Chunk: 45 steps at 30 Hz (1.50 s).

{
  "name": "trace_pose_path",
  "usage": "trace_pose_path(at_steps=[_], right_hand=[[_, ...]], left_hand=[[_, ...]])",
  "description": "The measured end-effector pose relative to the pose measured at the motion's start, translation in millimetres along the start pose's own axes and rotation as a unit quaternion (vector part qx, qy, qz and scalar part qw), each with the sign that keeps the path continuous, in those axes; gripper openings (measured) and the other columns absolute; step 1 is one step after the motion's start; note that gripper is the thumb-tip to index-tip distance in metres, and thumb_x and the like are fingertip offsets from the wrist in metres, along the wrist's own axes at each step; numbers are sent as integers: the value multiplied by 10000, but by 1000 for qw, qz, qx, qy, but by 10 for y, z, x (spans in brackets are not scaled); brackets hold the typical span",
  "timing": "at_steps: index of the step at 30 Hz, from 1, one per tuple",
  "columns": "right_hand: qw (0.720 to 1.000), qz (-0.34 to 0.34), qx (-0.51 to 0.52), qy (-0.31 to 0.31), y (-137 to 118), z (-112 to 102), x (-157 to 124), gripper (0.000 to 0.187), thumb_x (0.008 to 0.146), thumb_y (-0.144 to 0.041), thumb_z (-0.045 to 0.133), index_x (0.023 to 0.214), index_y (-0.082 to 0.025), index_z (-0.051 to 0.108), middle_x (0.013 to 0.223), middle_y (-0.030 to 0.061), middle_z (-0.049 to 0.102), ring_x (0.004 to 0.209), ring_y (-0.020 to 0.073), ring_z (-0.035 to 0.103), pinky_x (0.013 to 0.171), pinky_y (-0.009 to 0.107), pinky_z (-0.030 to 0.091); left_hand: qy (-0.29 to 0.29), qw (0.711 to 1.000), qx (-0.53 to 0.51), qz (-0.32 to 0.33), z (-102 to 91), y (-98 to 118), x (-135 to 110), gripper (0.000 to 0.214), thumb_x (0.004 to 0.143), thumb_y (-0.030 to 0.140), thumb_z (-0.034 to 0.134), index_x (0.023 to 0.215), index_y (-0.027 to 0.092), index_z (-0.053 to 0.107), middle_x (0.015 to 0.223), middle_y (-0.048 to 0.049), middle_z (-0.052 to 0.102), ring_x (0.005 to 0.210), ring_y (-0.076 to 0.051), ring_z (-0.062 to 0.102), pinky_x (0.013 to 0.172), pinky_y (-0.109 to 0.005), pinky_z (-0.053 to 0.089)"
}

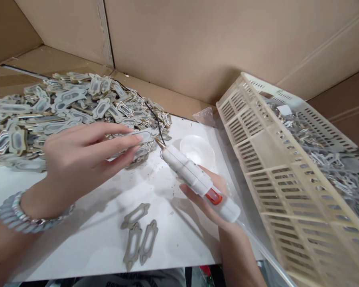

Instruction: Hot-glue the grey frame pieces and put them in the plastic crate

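My left hand (86, 149) pinches a small grey frame-shaped plate (142, 136) between thumb and fingers, above the white work surface (86, 231). In my right hand (208, 199) is a white glue gun (188, 169) with an orange part, its handle mostly hidden beneath the body. Its narrow metal nozzle (159, 142) points up and left, at the right end of the plate; whether the two touch, I cannot tell. Three similar plates (148, 242) lie flat near the front edge. Behind my left hand spreads a big heap of such plates (68, 99).
A cream slatted plastic basket (266, 175) full of small metal-looking pieces stands tilted at the right. Beside the glue gun sits a shallow white dish (197, 149). A black cord (154, 111) runs over the heap. Cardboard walls (179, 44) enclose the back and sides.
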State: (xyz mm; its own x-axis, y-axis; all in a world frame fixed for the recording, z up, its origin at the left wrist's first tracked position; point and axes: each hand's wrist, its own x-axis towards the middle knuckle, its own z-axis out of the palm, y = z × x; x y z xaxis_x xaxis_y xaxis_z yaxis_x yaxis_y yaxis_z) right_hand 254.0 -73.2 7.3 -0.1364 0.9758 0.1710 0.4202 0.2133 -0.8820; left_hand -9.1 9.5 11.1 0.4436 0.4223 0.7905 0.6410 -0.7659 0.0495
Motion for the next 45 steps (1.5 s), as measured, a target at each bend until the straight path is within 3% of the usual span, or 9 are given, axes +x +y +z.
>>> trace_pose_path(at_steps=[7, 13, 21, 29, 35, 40, 43, 45], right_hand=[[1000, -15, -14, 1, 57, 25, 7, 231, 796, -138, 678, 716, -235, 485, 633, -52, 431, 686, 172, 615, 656, 267, 508], [1000, -16, -11, -1, 81, 31, 15, 238, 795, -115, 682, 704, -230, 495, 631, -56, 468, 713, 164, 629, 692, 261, 513], [999, -30, -29, -5, 136, 43, -5, 158, 814, -71, 657, 846, -225, 637, 843, -22, 684, 724, 134, 637, 634, 230, 467], [998, -31, -51, 4, 123, 42, -12, 118, 833, -109, 654, 817, -222, 624, 736, -34, 616, 641, 126, 578, 578, 235, 423], [998, -20, -51, 18, 75, 27, 16, 217, 801, -129, 659, 696, -225, 495, 642, -62, 467, 620, 125, 554, 605, 238, 448], [998, -11, -61, 22, 63, 15, 25, 202, 818, -163, 642, 688, -225, 501, 647, -42, 487, 665, 155, 585, 645, 266, 477], [997, -4, -58, 53, 81, 37, 22, 60, 823, -197, 657, 797, -222, 609, 724, -13, 574, 674, 158, 583, 639, 277, 479], [997, 19, -21, 75, 83, 69, 14, 98, 810, -249, 695, 885, -229, 636, 738, -16, 585, 640, 149, 563, 602, 273, 472]], left_hand=[[41, 995, 48, 73, 43, -15, 20, 74, 865, 215, 770, 924, 236, 729, 866, -42, 794, 622, -152, 653, 553, -274, 454], [50, 995, 42, 80, 52, -14, 43, 34, 874, 229, 763, 876, 248, 736, 863, -28, 802, 614, -139, 657, 561, -266, 442], [53, 994, 50, 82, 30, -1, 46, 27, 870, 240, 772, 876, 254, 750, 846, -29, 806, 507, -113, 576, 541, -273, 418], [63, 992, 64, 91, 28, 1, 47, 54, 856, 231, 784, 861, 248, 734, 813, -9, 799, 498, -105, 575, 508, -264, 407], [47, 994, 53, 84, 60, -18, 22, 68, 852, 207, 785, 875, 233, 727, 851, -25, 796, 537, -112, 601, 540, -276, 425], [30, 996, 42, 67, 34, -3, -4, 61, 883, 254, 753, 934, 277, 729, 893, 3, 799, 578, -125, 641, 567, -286, 472], [31, 998, -50, 15, 40, 75, -6, 54, 893, 283, 729, 930, 318, 746, 896, 28, 795, 593, -114, 666, 557, -256, 507], [18, 987, -150, -44, 63, 164, -3, 93, 868, 264, 743, 928, 332, 761, 916, 33, 793, 535, -79, 628, 494, -212, 487]])
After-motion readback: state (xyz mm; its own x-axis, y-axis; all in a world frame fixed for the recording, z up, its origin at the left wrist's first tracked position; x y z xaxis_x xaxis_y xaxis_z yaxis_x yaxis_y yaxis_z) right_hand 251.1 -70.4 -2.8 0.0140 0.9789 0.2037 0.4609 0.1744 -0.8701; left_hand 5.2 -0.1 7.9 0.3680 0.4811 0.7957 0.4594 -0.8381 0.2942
